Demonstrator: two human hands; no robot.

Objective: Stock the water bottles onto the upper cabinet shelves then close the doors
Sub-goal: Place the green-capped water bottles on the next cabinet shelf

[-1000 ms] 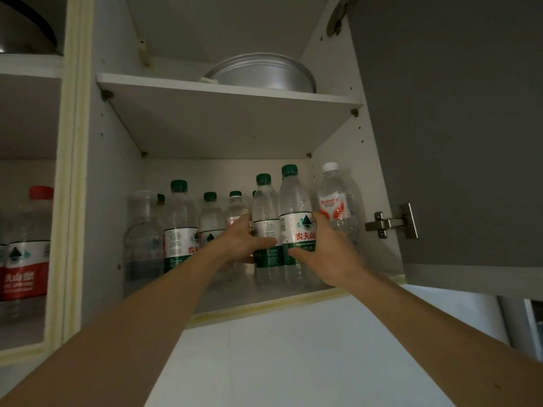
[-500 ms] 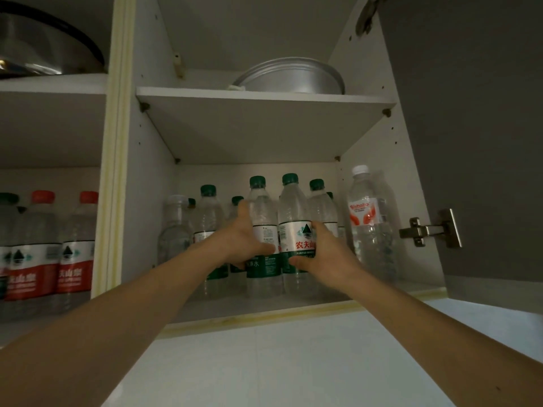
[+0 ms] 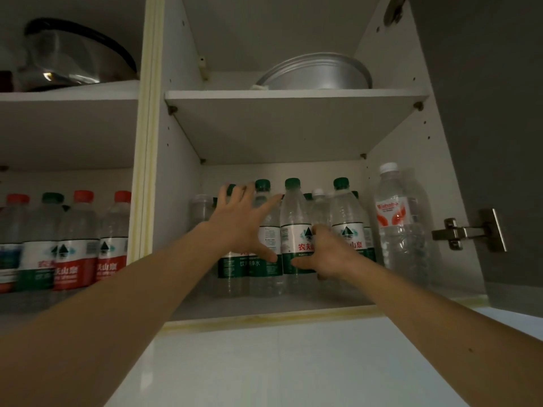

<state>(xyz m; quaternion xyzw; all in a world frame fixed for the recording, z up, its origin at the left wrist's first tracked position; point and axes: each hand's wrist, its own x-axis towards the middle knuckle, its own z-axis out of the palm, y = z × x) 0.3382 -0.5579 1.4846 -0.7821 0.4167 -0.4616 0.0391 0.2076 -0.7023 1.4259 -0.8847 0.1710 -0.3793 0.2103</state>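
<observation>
- bottles fill the lower shelf of the open white cabinet (image 3: 296,304), a cluster of clear plastic water bottles with green caps and green-and-white labels (image 3: 346,218) standing upright and packed close.
- left hand (image 3: 241,227) is spread wide, fingers straight and fanned over the tops and shoulders of the left bottles of the cluster; its thumb points down-right toward the label of the middle one.
- right hand (image 3: 326,254) is curled round the lower part of the clear green-capped bottle in the middle (image 3: 293,218), thumb across the front of the label, the fingers behind it and out of sight.
- that gripped bottle stands upright between the two hands, touching its neighbours on either side.
- a taller clear bottle with a white cap and red-and-white label (image 3: 395,218) stands alone at the right wall, just beside the cluster and clear of both hands.
- the grey cabinet door (image 3: 484,113) hangs open at the right, its metal hinge (image 3: 467,232) showing.
- a round silver metal pan (image 3: 317,73) sits on the shelf above.
- in the left compartment stand clear bottles with red caps and red labels (image 3: 76,239), well apart from the hands.
</observation>
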